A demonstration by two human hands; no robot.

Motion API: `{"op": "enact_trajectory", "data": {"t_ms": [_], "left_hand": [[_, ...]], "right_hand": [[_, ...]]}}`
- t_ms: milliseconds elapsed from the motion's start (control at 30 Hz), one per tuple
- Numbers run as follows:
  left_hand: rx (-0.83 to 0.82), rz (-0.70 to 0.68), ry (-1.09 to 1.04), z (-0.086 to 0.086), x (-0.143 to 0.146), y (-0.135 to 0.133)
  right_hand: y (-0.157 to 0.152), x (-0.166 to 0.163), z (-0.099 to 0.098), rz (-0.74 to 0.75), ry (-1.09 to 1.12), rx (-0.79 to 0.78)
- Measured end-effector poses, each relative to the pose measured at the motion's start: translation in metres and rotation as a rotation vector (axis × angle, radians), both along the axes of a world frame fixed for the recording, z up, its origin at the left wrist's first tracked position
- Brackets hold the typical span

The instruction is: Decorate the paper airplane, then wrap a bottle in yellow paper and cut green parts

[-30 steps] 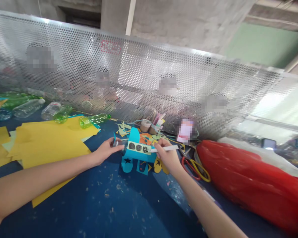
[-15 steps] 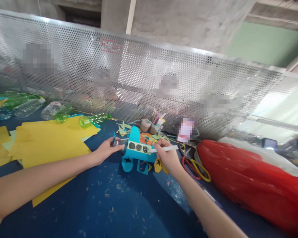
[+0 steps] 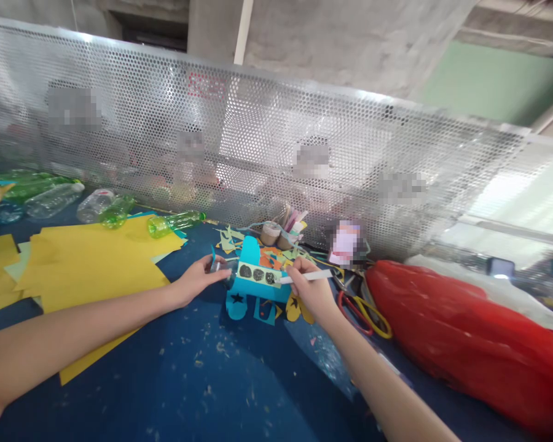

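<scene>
A blue paper airplane model (image 3: pixel 254 283) with a pale window strip stands on the dark blue table (image 3: pixel 203 380). My left hand (image 3: pixel 198 277) is closed on the model's nose end, gripping the front of it. My right hand (image 3: pixel 309 288) is closed around a white pen (image 3: pixel 306 277) whose tip meets the right end of the window strip. Yellow cut-out shapes (image 3: pixel 297 309) lie just below my right hand.
Yellow paper sheets (image 3: pixel 83 264) cover the table's left. Empty plastic bottles (image 3: pixel 96 205) lie along a perforated metal screen (image 3: pixel 276 147). Small cups with sticks (image 3: pixel 279 232), scissors with red and yellow handles (image 3: pixel 364 313) and a red plastic bag (image 3: pixel 465 337) sit to the right.
</scene>
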State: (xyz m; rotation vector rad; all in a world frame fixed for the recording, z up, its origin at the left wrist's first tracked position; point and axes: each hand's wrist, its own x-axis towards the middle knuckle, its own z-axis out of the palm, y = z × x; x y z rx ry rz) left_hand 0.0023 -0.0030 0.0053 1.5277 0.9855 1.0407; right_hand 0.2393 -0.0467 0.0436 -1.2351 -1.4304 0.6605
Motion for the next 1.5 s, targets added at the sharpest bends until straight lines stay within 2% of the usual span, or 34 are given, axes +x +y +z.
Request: {"op": "enact_trajectory", "data": {"t_ms": [400,800,1167,1500], "left_hand": [[-0.001,0.016,0.013,-0.002,-0.001,0.001],[-0.055,-0.002,-0.086,-0.005,0.0,0.005],[-0.052,0.007,-0.076,-0.006,0.0,0.005],[-0.051,0.019,-0.04,-0.002,-0.001,0.003]], "right_hand": [[-0.001,-0.003,0.0,-0.003,-0.013,0.022],[-0.009,-0.008,0.007,-0.153,0.017,0.222],[0.001,0.001,-0.01,-0.124,0.023,0.132],[0.004,0.004,-0.012,-0.119,0.039,0.116]]}}
